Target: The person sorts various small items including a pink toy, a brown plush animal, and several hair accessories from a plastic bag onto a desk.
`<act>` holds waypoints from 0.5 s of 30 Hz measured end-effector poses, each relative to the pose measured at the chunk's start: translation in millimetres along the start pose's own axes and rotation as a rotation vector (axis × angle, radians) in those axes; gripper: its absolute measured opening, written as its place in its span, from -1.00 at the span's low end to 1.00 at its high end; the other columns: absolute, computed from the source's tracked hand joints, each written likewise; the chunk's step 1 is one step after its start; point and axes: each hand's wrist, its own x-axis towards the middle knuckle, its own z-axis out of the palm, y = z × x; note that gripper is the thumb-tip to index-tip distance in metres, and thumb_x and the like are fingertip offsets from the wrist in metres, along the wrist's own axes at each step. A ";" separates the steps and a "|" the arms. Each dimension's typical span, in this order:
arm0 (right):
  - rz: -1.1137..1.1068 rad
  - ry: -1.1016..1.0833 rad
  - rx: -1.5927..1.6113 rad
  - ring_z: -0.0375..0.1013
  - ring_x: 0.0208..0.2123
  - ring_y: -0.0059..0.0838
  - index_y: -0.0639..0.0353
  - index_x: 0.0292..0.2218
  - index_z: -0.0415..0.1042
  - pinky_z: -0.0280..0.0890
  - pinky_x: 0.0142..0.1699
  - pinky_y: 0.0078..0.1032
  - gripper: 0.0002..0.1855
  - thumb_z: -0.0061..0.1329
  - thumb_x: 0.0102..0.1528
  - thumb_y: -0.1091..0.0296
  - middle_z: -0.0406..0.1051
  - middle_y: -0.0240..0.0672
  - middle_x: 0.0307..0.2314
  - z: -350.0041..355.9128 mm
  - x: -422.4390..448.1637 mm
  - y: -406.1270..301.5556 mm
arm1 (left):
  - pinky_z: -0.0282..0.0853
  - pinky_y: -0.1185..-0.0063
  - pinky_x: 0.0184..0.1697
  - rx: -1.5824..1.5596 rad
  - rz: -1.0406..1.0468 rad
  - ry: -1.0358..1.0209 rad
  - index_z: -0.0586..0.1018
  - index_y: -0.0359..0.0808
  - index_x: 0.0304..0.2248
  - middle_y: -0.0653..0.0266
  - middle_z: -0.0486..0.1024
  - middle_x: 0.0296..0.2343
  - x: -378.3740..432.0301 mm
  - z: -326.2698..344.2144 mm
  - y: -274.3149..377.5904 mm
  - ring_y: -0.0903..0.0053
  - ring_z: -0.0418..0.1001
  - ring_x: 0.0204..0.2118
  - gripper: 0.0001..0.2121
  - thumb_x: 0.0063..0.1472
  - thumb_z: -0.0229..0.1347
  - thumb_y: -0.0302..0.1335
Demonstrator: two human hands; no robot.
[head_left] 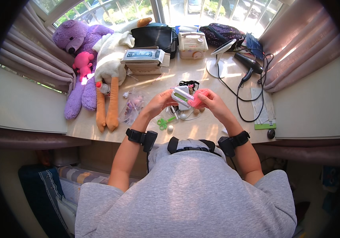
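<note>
My left hand (163, 100) holds a small white plastic object with a green inset (181, 95) above the middle of the table. In my right hand (210, 102) is a pink plastic piece (198, 98), pinched between thumb and fingers. The two pieces meet or overlap between my hands; whether they are joined I cannot tell. Beneath them lies a small pile with a black cord (191, 83), a white cord (192, 119) and brown lumps, partly hidden. Closer to me are green-handled scissors (162, 123) and a small white ball (170, 128).
A clear plastic bag (132, 105) lies left, beside a long-legged plush toy (110, 65) and purple teddy bear (71, 37). Cardboard boxes (144, 68) and a white case (192, 44) stand behind. At right are a round mirror (225, 47), a corded hair dryer (248, 63) and papers (260, 104).
</note>
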 end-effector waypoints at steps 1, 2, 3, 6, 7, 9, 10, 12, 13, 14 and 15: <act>0.011 -0.030 -0.055 0.34 -0.46 -0.62 0.27 -0.28 0.23 0.26 -0.34 -0.69 -0.67 -0.18 0.00 0.19 0.32 -0.34 -0.46 1.5 -0.4 0.5 | 0.15 0.55 -0.12 0.011 0.001 0.020 0.27 -0.33 -0.16 0.24 0.31 -0.25 0.9 -0.3 0.6 0.55 0.28 -0.21 -0.62 0.16 -0.28 -0.22; 0.022 -0.060 -0.111 0.33 -0.48 -0.64 0.27 -0.29 0.25 0.25 -0.36 -0.70 -0.67 -0.17 0.00 0.19 0.32 -0.36 -0.47 3.3 -0.6 0.8 | 0.15 0.55 -0.12 0.010 0.003 0.020 0.27 -0.33 -0.16 0.24 0.31 -0.25 1.6 -0.4 1.2 0.55 0.28 -0.21 -0.62 0.16 -0.28 -0.22; 0.022 -0.060 -0.112 0.33 -0.48 -0.64 0.27 -0.29 0.25 0.25 -0.36 -0.70 -0.67 -0.17 0.00 0.19 0.32 -0.36 -0.47 5.2 -1.2 0.1 | 0.15 0.56 -0.12 0.016 0.003 0.040 0.29 -0.33 -0.17 0.25 0.32 -0.26 2.1 2.2 4.0 0.57 0.28 -0.22 -0.63 0.15 -0.27 -0.23; 0.056 -0.083 -0.182 0.31 -0.52 -0.68 0.26 -0.32 0.27 0.22 -0.41 -0.73 -0.69 -0.14 -0.02 0.19 0.33 -0.38 -0.51 11.9 -1.4 -1.7 | 0.18 0.63 -0.17 0.001 0.014 0.075 0.32 -0.32 -0.20 0.31 0.34 -0.32 4.3 6.1 5.5 0.64 0.30 -0.28 -0.67 0.14 -0.21 -0.26; 0.064 -0.095 -0.175 0.30 -0.54 -0.69 0.25 -0.33 0.28 0.21 -0.43 -0.74 -0.70 -0.13 -0.03 0.19 0.34 -0.39 -0.53 13.8 -0.8 -1.0 | 0.21 0.68 -0.21 -0.019 0.023 0.090 0.34 -0.30 -0.22 0.35 0.36 -0.37 4.4 6.6 5.4 0.68 0.32 -0.33 -0.69 0.13 -0.18 -0.27; 0.073 -0.107 -0.167 0.29 -0.56 -0.71 0.25 -0.34 0.29 0.20 -0.45 -0.75 -0.70 -0.12 -0.03 0.20 0.34 -0.40 -0.54 15.8 0.5 0.6 | 0.21 0.69 -0.23 -0.001 0.018 0.097 0.35 -0.30 -0.24 0.36 0.36 -0.37 5.5 7.0 5.5 0.69 0.32 -0.34 -0.70 0.13 -0.17 -0.27; 0.077 -0.112 -0.165 0.29 -0.57 -0.70 0.24 -0.35 0.29 0.20 -0.45 -0.75 -0.71 -0.11 -0.04 0.20 0.35 -0.40 -0.56 16.0 1.4 1.6 | 0.21 0.70 -0.24 0.017 0.012 0.102 0.36 -0.30 -0.25 0.37 0.36 -0.38 6.3 7.7 5.5 0.70 0.32 -0.34 -0.70 0.12 -0.16 -0.27; 0.081 -0.118 -0.162 0.29 -0.58 -0.70 0.24 -0.36 0.29 0.20 -0.46 -0.74 -0.71 -0.10 -0.04 0.21 0.35 -0.40 -0.57 15.7 2.6 3.9 | 0.21 0.70 -0.25 0.036 0.012 0.112 0.37 -0.31 -0.26 0.37 0.37 -0.39 6.6 10.3 6.7 0.70 0.32 -0.35 -0.71 0.12 -0.16 -0.27; 0.085 -0.126 -0.174 0.29 -0.59 -0.70 0.24 -0.37 0.29 0.20 -0.46 -0.74 -0.72 -0.11 -0.04 0.20 0.36 -0.39 -0.57 15.5 3.2 5.1 | 0.21 0.71 -0.27 0.055 0.011 0.123 0.37 -0.31 -0.27 0.38 0.37 -0.40 6.4 11.1 7.3 0.71 0.32 -0.36 -0.71 0.12 -0.15 -0.27; 0.089 -0.133 -0.186 0.30 -0.60 -0.69 0.24 -0.38 0.29 0.20 -0.47 -0.74 -0.73 -0.11 -0.04 0.20 0.36 -0.38 -0.57 15.5 3.4 5.8 | 0.21 0.71 -0.27 0.055 0.011 0.124 0.37 -0.31 -0.27 0.38 0.37 -0.40 6.6 10.9 6.8 0.71 0.32 -0.36 -0.71 0.12 -0.15 -0.27; 0.089 -0.134 -0.187 0.30 -0.60 -0.69 0.24 -0.38 0.29 0.20 -0.47 -0.74 -0.73 -0.11 -0.04 0.20 0.36 -0.38 -0.57 16.2 3.3 5.2 | 0.19 0.69 -0.22 0.072 0.007 0.100 0.36 -0.30 -0.26 0.38 0.36 -0.39 6.7 10.7 6.8 0.70 0.31 -0.34 -0.70 0.11 -0.15 -0.25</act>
